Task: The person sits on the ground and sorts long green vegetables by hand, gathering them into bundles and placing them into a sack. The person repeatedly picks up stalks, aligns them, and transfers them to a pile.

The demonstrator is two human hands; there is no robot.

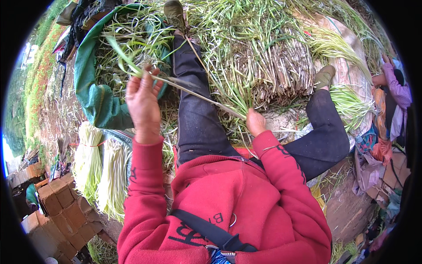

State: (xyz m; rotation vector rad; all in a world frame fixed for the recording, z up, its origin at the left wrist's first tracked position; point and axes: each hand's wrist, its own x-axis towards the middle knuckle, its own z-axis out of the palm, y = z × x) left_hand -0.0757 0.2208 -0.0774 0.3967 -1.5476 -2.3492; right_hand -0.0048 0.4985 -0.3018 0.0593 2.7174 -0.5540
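My left hand (pixel 144 100) is raised over my left leg and pinches a green leaf (pixel 127 62) between thumb and fingers. A pale stalk (pixel 194 94) stretches from there to my right hand (pixel 256 121). That hand is closed around a small bunch of long green stalks (pixel 239 99), which look like garlic greens or chives. Between my legs lies a large heap of such stalks (pixel 283 66), their whitish, soil-stained ends towards me. Pale trimmed stalks (pixel 349 104) rest by my right foot. Two pale bundles (pixel 87 158), (pixel 113 175) lie at left; one has a red tie.
A rolled green cloth (pixel 95 105) curves around loose leaves beyond my left arm. Stacked bricks (pixel 62 204) stand at the lower left. More pale stalks lie on a woven sack (pixel 357 69) at right. Another person's purple sleeve (pixel 395 85) shows at the far right, near plastic bags (pixel 369 171).
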